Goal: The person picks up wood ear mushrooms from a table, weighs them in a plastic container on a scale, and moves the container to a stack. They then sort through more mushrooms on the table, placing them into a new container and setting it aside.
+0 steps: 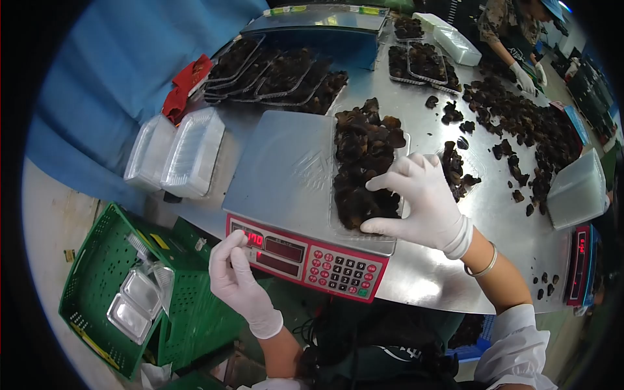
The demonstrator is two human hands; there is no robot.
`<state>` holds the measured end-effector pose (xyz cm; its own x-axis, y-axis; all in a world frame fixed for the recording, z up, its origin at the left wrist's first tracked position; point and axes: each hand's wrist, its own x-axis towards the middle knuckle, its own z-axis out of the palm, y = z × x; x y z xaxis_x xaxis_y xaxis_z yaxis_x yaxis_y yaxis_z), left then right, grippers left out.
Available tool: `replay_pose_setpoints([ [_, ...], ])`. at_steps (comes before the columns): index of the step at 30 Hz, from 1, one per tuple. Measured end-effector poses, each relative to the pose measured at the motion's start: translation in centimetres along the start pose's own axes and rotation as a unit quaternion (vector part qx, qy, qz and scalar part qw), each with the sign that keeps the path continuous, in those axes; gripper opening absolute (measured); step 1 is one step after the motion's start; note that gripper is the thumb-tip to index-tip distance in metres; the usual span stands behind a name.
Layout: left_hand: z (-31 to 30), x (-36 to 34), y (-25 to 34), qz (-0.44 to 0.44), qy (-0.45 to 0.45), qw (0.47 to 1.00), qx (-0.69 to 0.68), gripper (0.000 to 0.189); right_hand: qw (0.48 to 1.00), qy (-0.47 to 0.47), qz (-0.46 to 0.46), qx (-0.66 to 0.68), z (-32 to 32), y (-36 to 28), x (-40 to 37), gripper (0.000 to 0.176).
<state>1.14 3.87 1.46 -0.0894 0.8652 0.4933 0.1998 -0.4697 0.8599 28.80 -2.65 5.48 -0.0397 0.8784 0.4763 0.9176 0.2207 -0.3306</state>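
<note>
A clear tray of dark mushroom-like pieces (357, 153) rests on the right part of the scale's metal plate (279, 162). My right hand (419, 201), in a white glove, is over the tray's right side with thumb and fingers apart, nothing seen between them. At the left end of the scale's red front panel (309, 260) is my left hand (242, 279), also gloved, its fingers drawn together; whatever they may hold is too small to make out. Part of the red digits shows beside those fingers.
Stacked empty trays (194, 153) stand left of the scale. Filled trays (279, 71) lie behind it. Loose dark pieces (520, 123) spread at right, near a co-worker's gloved hand (522, 78). A second scale (578, 266) is far right; a green crate (97, 292) is lower left.
</note>
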Motion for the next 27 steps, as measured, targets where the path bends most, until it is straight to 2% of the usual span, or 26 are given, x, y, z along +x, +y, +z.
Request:
replay_pose_setpoints([
  [4,-2.8,0.4,0.1,0.009,0.093,0.994,0.049,0.021,0.999,-0.009,0.000,-0.032,0.6,-0.3,0.2,0.041],
  [5,-3.2,0.5,0.4,0.009,0.115,0.993,0.035,0.022,0.999,0.020,0.005,-0.026,0.8,-0.2,0.3,0.043],
  [7,-3.9,0.5,0.4,0.022,0.125,0.991,0.029,0.022,0.995,0.080,0.055,-0.014,1.2,0.6,0.2,0.042],
  [9,-3.6,0.3,0.4,0.015,0.121,0.992,0.022,0.022,0.986,0.119,0.102,0.055,1.6,2.6,0.5,0.034],
  [11,-3.3,0.3,0.2,0.008,0.116,0.993,0.009,0.022,0.981,0.116,0.138,0.072,1.4,3.5,0.5,0.030],
  [14,-2.9,0.1,-0.1,-0.001,0.082,0.996,0.014,0.026,0.979,0.120,0.144,0.076,0.1,3.0,0.1,0.023],
  [17,-2.6,0.4,0.4,-0.043,0.032,0.998,0.025,0.027,0.965,0.136,0.188,0.122,-0.8,3.0,-0.5,0.017],
  [19,-2.0,1.2,1.1,-0.080,-0.057,0.995,-0.004,0.024,0.956,0.142,0.201,0.157,-0.9,4.0,-1.2,0.013],
  [22,0.5,2.8,2.6,-0.063,-0.241,0.966,0.063,0.031,0.875,-0.011,0.371,0.311,-1.2,4.6,-2.0,0.019],
  [25,4.7,4.0,2.6,-0.131,-0.353,0.926,0.002,0.043,0.837,-0.101,0.427,0.328,-1.0,4.4,-2.1,0.024],
  [27,7.4,5.3,0.2,-0.091,-0.382,0.919,0.041,0.046,0.829,-0.116,0.430,0.338,-0.7,4.3,-1.8,0.024],
])
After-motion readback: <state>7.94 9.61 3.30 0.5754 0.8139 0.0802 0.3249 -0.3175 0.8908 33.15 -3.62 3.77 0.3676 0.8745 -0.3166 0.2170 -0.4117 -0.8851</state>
